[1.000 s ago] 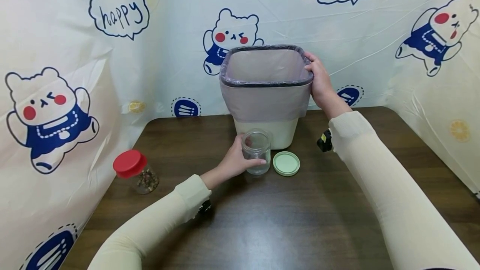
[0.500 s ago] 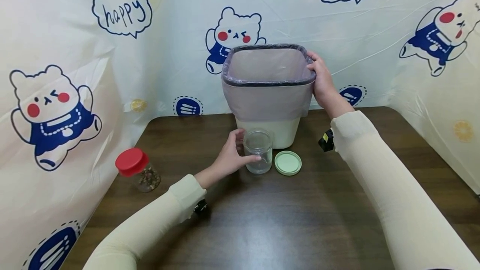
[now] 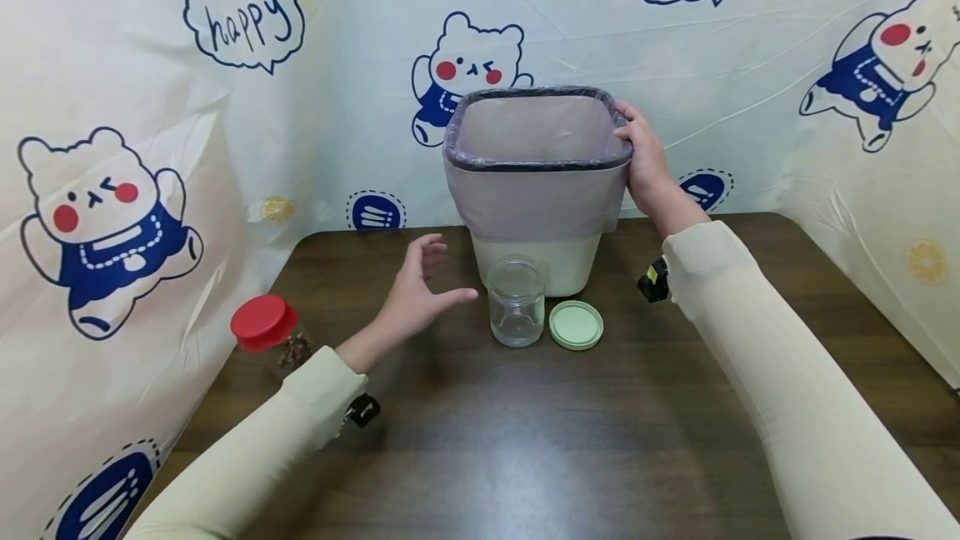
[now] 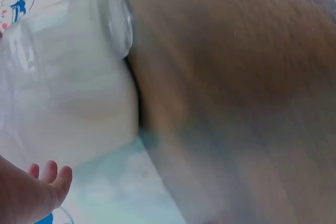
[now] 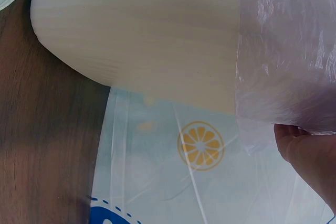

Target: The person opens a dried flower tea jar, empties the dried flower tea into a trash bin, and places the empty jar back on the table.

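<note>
The bin (image 3: 577, 261) is set on the tabletop (image 3: 525, 440) and is lined with a thin bag (image 3: 536, 202), whose edge is folded over the rim and hung partway down the outer wall. The pale inner walls can be seen above the front rim (the bottom cannot be made out). The bin's rim is gripped at its right side by the right hand (image 3: 647, 163), with the fingers laid over the edge. To the left of the bin, the left hand (image 3: 416, 294) is held unclosed, its thumb spread well apart from its slightly bent fingers, near the jar (image 3: 517, 319) but apart from it.

The jar, of clear glass, is stood upright and uncapped just in front of the bin, whose pale base can be seen through it. The lid (image 3: 576, 325), pale green, is laid flat in front of the bin, just beside the jar. Well to the left of the bin, a second jar is topped by a red cap (image 3: 264, 322); dark, mixed bits (image 3: 295, 351) are contained in it, and its lower part is hidden by the left sleeve (image 3: 262, 432). Behind the bin a sheet (image 3: 570, 40) is hung, printed with bears and the word "happy".
</note>
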`<action>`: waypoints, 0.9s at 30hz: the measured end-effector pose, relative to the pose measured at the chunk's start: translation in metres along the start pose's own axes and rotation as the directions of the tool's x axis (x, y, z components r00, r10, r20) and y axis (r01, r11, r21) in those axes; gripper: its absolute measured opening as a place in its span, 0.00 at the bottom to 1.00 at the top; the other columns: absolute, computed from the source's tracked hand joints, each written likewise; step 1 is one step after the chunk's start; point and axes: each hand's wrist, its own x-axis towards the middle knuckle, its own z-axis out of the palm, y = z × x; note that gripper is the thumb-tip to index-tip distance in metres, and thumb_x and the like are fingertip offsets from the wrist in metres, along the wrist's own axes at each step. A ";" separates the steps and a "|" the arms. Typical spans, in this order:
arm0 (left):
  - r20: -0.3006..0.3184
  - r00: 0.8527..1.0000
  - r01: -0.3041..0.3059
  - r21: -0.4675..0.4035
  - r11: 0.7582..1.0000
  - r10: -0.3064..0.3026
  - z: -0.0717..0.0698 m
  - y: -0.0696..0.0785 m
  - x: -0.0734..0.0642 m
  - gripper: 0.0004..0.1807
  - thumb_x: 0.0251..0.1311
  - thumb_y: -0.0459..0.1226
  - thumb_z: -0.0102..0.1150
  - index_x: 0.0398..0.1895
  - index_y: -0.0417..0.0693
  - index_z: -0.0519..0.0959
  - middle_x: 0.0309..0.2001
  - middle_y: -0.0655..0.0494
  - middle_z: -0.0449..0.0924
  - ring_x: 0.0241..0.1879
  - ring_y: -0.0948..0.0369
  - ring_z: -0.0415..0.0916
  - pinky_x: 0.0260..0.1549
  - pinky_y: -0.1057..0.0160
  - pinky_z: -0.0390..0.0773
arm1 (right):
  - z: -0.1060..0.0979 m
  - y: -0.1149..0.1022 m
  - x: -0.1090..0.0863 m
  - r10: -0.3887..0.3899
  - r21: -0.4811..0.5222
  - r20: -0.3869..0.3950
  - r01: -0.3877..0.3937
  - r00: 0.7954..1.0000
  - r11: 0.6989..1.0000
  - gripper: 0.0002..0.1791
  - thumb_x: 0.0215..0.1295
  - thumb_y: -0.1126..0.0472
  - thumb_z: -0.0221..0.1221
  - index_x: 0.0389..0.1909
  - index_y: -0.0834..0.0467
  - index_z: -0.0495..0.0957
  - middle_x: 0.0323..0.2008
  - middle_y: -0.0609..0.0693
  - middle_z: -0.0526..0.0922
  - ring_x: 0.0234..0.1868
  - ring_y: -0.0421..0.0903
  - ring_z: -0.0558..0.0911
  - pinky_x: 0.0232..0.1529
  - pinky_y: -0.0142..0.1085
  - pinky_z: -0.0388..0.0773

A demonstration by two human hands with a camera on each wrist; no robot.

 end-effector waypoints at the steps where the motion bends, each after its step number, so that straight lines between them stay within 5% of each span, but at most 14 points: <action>1: -0.005 1.000 -0.006 0.000 1.000 0.006 -0.005 0.001 0.000 0.49 0.47 0.40 0.77 0.69 0.45 0.56 0.62 0.47 0.65 0.62 0.49 0.64 0.61 0.47 0.64 | 0.000 0.000 0.000 -0.002 -0.002 0.000 0.002 1.000 1.000 0.31 0.69 0.58 0.36 0.74 0.51 0.55 0.73 0.45 0.53 0.68 0.46 0.54 0.62 0.35 0.55; 22: -0.161 0.982 -0.081 0.140 0.987 0.103 -0.099 0.020 -0.014 0.47 0.49 0.33 0.75 0.69 0.41 0.56 0.65 0.45 0.64 0.63 0.49 0.65 0.60 0.44 0.65 | -0.003 -0.001 -0.002 0.001 -0.017 0.011 -0.001 1.000 1.000 0.31 0.69 0.58 0.36 0.75 0.50 0.54 0.74 0.44 0.51 0.70 0.46 0.52 0.65 0.36 0.52; 27: -0.185 0.976 -0.083 0.170 0.982 0.114 -0.117 0.037 -0.026 0.45 0.49 0.30 0.74 0.68 0.36 0.57 0.63 0.40 0.65 0.61 0.44 0.64 0.60 0.52 0.65 | -0.002 -0.001 -0.002 0.001 -0.016 0.010 -0.001 1.000 1.000 0.31 0.69 0.58 0.36 0.75 0.50 0.54 0.74 0.44 0.51 0.70 0.47 0.53 0.64 0.37 0.53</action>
